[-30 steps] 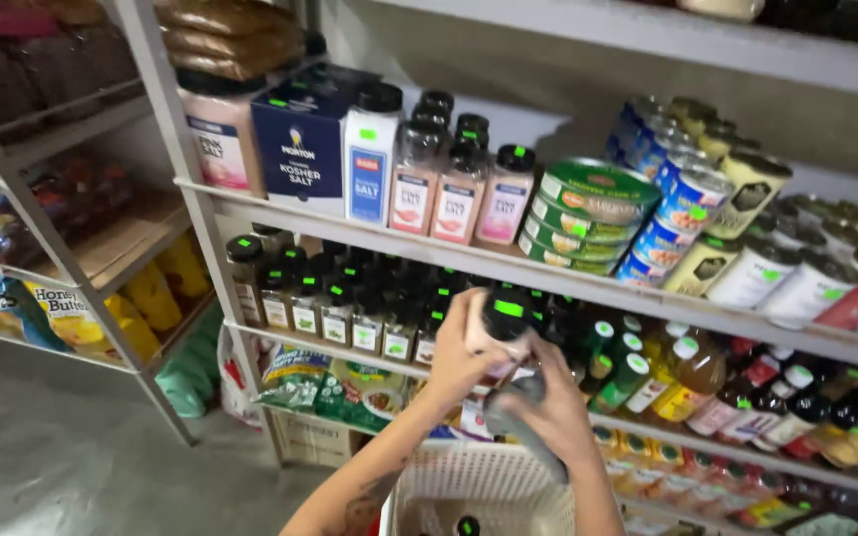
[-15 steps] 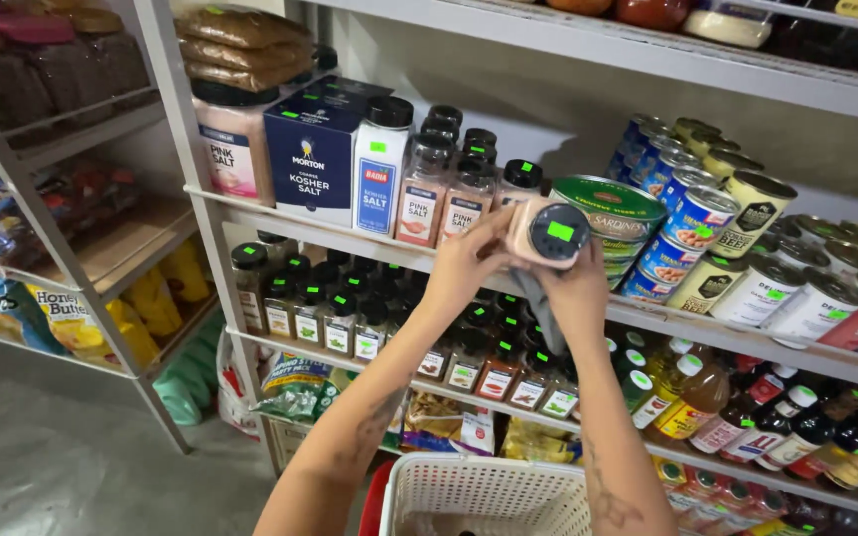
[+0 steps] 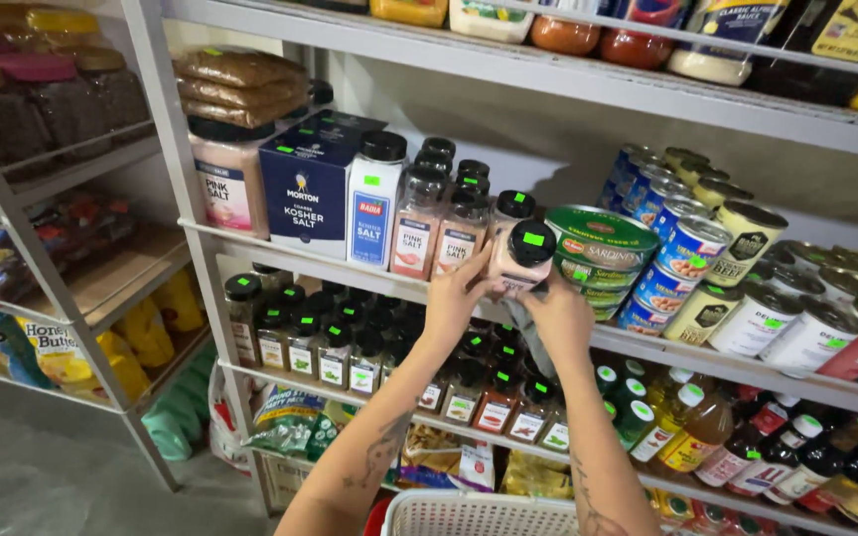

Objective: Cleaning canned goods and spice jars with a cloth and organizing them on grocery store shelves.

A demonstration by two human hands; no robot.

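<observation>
Both hands clasp one upright pink spice jar (image 3: 520, 260) at frame centre: left hand (image 3: 452, 298) and right hand (image 3: 560, 316) are equally close, against the shelf edge (image 3: 290, 256).

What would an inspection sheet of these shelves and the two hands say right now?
Surface: grey metal shelf, stocked end to end.
Job's things: pink-filled jar with black lid, at the shelf's front edge.
Clutter: blue box, more jars, round tins, cans, small bottles below, white basket at the bottom.
Grippers: left hand and right hand both grip the jar.
Cables: nothing seen.
Surroundings: second rack to the left, grey floor.
</observation>
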